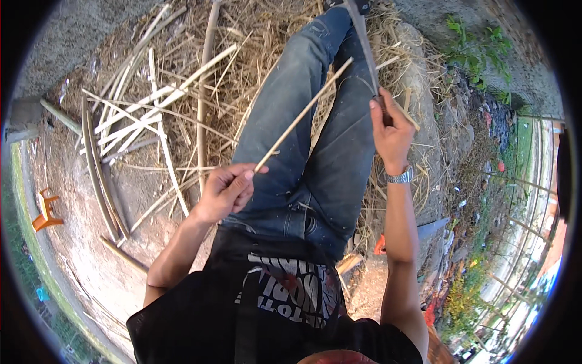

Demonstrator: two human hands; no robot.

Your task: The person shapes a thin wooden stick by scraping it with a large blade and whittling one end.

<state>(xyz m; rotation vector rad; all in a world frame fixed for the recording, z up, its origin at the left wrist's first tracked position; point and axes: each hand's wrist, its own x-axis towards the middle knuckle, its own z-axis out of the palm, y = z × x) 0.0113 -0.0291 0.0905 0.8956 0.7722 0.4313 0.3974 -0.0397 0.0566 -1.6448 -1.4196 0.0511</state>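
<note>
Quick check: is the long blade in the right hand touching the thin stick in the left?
Apart. The head view shows a gap, with the jeans visible through it, between the far tip of the thin stick and the long blade.

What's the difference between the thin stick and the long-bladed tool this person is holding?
The thin stick is pale tan; the long-bladed tool has a grey blade.
The thin stick is in the left grip, the long-bladed tool in the right grip.
From the grip, the thin stick slants up and rightward; the long-bladed tool slants up and leftward.
Both are long and slim.
</note>
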